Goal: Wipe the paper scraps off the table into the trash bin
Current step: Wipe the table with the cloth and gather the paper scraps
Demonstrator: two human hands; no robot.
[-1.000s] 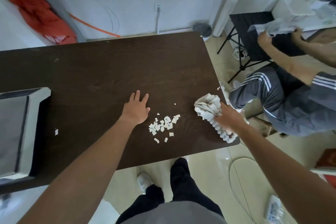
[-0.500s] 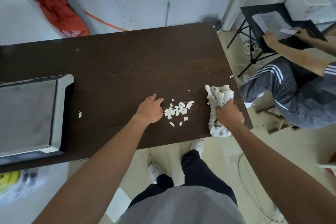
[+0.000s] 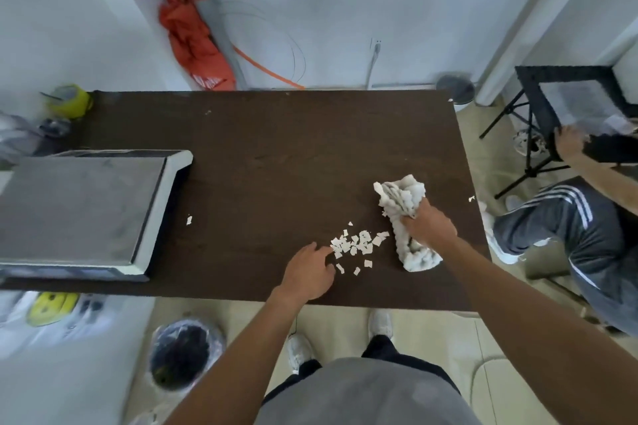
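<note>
On the dark tabletop [image 3: 276,148], the right hand [image 3: 429,229], gripping the cloth [image 3: 402,203], should sweep the paper scraps [image 3: 357,245] past the loose, empty left hand [image 3: 309,272] toward the near-left trash bin [image 3: 184,354].

The small white paper scraps [image 3: 357,245] lie clustered on the dark brown rectangular wooden table [image 3: 276,148], near its front edge, right of centre. The left hand [image 3: 307,272] rests on the table at the cluster's left side. The right hand [image 3: 428,228] grips the crumpled white cloth [image 3: 402,198], which lies just right of the cluster. The flat grey white-framed slab [image 3: 86,210] occupies the table's left part. The round bag-lined trash bin [image 3: 184,355] stands on the floor before the front edge, left of the person's feet.
</note>
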